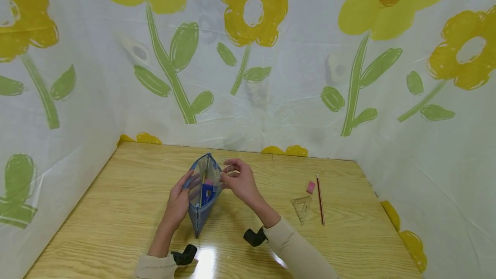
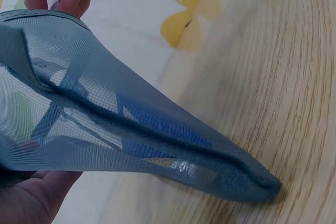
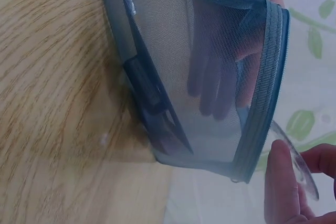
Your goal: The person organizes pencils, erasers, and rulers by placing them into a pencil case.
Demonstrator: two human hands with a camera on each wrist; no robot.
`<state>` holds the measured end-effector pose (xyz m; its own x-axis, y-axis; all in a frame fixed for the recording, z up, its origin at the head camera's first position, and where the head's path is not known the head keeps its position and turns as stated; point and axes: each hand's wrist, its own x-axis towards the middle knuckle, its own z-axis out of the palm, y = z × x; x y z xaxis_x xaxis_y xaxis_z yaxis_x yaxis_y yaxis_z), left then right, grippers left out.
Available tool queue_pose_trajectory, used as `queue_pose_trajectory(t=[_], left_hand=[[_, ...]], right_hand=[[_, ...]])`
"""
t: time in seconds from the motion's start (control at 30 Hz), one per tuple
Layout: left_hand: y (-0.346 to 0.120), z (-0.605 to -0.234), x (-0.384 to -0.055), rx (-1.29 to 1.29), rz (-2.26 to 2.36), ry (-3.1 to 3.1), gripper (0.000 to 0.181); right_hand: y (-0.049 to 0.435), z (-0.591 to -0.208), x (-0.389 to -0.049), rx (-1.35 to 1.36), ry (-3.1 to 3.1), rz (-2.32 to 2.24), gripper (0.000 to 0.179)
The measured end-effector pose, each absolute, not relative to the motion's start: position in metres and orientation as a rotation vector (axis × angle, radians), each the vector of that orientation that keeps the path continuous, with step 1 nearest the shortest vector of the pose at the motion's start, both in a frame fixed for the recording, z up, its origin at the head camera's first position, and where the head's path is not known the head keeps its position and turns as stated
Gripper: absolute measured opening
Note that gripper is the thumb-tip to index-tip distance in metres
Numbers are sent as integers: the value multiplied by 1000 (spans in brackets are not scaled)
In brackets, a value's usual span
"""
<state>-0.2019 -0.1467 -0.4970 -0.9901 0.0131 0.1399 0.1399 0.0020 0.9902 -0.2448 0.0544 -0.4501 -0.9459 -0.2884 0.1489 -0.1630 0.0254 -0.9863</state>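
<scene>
A blue mesh zip pouch (image 1: 198,218) stands with its mouth spread wide on the table. My left hand (image 1: 179,201) grips the pouch's left side, its fingers showing through the mesh in the right wrist view. Inside lie a blue item (image 1: 208,193), something pink (image 1: 209,181) and a slim pencil-like stick. At the right rim, my right hand (image 1: 241,182) pinches a thin clear plastic piece (image 3: 303,174) with a curved edge, like a protractor. Part of this piece is behind the zipped rim in the right wrist view.
To the right on the wooden table (image 1: 267,175) lie a pink eraser (image 1: 311,187), a clear set square (image 1: 301,208) and a dark red pencil (image 1: 320,199). A flowered white sheet (image 1: 248,115) hangs behind the table and at both sides.
</scene>
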Motion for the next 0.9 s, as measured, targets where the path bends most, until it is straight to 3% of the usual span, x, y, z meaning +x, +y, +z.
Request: queue_pose_trajectory(t=[0.9], left_hand=[[-148,-493,-203,-146,-2198,-2168,60]], right_hand=[[51,-449,-241,-434,2184,-2032,35]])
